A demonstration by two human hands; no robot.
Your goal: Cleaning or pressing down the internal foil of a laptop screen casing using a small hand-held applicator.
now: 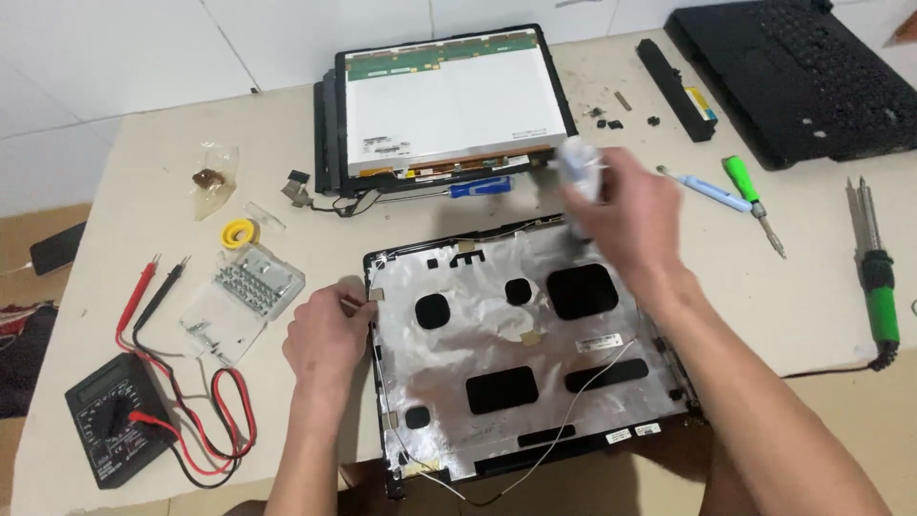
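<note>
A big laptop lid cover [521, 354] lies in the lower middle of the frame, shiny silver inside with black patches. The left hand [325, 336] rests at its left edge, fingers curled together and pressing on the rim. The right hand [626, 220] is above the cover's top right corner. It looks blurry, and its fingers are closed around a small white thing [581, 164]; I cannot tell what it is.

A flat screen panel [449, 105] sits at the top middle. A black meter [115, 418] with red and black wires is at the lower left. A green soldering iron [879, 277] lies at the right, and a green screwdriver [750, 196] is near it.
</note>
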